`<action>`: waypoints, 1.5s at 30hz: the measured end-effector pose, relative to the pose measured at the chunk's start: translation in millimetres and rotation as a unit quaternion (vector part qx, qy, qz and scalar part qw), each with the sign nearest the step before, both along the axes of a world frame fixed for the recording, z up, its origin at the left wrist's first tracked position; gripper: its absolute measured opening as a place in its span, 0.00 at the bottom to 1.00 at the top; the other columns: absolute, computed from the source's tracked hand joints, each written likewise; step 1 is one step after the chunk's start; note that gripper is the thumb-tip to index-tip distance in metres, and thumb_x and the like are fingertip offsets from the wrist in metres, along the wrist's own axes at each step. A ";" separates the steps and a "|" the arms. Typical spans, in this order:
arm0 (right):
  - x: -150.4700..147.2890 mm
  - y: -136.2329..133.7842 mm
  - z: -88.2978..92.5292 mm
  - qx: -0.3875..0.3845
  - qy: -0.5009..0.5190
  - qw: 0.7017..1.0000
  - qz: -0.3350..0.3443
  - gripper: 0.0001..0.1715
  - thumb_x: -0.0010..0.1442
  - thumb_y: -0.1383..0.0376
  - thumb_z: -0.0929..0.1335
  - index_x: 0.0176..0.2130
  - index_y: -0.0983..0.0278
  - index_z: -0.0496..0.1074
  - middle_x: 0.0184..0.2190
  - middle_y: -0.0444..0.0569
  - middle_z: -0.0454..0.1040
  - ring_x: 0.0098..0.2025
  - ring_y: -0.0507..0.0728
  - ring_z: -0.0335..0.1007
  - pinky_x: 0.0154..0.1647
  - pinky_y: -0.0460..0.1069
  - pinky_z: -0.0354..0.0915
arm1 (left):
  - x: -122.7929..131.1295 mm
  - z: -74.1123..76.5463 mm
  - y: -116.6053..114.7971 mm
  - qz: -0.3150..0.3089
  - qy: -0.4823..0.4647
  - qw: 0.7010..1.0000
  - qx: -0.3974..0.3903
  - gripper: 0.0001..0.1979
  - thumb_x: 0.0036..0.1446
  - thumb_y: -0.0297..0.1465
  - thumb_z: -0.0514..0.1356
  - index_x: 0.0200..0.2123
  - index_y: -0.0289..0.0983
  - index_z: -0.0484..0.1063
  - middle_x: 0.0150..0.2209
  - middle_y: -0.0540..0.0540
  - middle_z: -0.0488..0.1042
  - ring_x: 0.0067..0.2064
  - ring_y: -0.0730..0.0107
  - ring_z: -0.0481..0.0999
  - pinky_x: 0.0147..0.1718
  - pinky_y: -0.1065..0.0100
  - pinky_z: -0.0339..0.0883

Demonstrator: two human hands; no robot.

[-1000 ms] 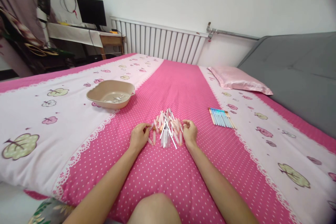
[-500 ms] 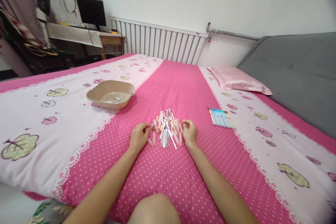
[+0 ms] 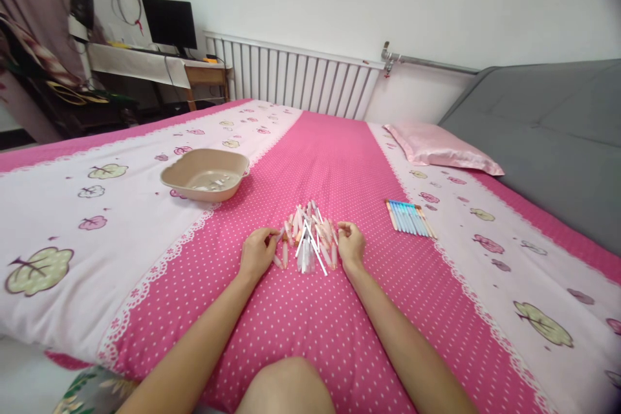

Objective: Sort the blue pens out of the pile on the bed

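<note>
A loose pile of slim pink and clear pen-like tubes (image 3: 295, 223) lies on the dotted pink bedspread between my hands. Two thin white sticks (image 3: 315, 249) cross over its front, above a bundle of clear tubes (image 3: 305, 259). My left hand (image 3: 258, 251) is at the pile's left edge, thumb and forefinger pinched on the end of a thin pinkish tube (image 3: 280, 234). On the opposite edge, my right hand (image 3: 351, 244) has its fingers curled in against the pile; whatever is between its fingertips is hidden.
To the right lies a neat row of blue pen-like sticks (image 3: 411, 218) with a few orange-pink ones at its ends. A beige plastic basin (image 3: 169, 180) with small clear pieces inside sits at the left. Farther back are a pink pillow (image 3: 439, 147) and a white radiator (image 3: 295, 74).
</note>
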State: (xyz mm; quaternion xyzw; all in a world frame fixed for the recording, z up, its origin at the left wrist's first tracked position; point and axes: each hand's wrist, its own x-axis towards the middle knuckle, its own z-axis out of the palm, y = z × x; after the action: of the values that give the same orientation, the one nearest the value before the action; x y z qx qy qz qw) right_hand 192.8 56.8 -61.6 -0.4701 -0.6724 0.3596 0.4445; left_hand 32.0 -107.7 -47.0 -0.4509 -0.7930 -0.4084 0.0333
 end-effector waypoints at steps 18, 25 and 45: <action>-0.3 0.0 -0.9 0.009 0.008 1.000 0.000 0.13 0.48 0.66 0.61 0.32 0.64 0.72 0.33 0.50 0.76 0.34 0.56 0.71 0.37 0.49 0.63 | -0.3 0.2 -0.2 0.000 0.002 1.000 -0.006 0.11 0.54 0.30 0.51 0.34 0.37 0.73 0.34 0.46 0.76 0.36 0.67 0.73 0.38 0.67 0.65; -0.3 0.0 -0.4 0.015 0.004 1.000 0.000 0.13 0.48 0.67 0.61 0.32 0.64 0.72 0.32 0.51 0.76 0.33 0.56 0.70 0.37 0.49 0.63 | -0.2 0.4 -0.1 0.001 0.001 1.000 -0.006 0.11 0.53 0.29 0.51 0.34 0.38 0.73 0.33 0.47 0.76 0.36 0.68 0.73 0.38 0.67 0.65; -3.7 -24.3 23.5 0.228 -0.073 0.961 0.140 0.12 0.56 0.63 0.62 0.37 0.62 0.73 0.41 0.51 0.72 0.46 0.59 0.62 0.49 0.54 0.55 | 1.3 1.0 -0.6 0.001 0.006 1.000 -0.001 0.10 0.54 0.29 0.51 0.34 0.37 0.72 0.32 0.47 0.75 0.34 0.68 0.73 0.36 0.68 0.65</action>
State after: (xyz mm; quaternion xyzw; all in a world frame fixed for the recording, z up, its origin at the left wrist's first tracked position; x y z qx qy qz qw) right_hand 189.2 32.5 -38.1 -0.2824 -0.8261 0.2201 0.4350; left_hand 33.3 -108.4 -46.1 -0.4528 -0.7934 -0.4050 0.0384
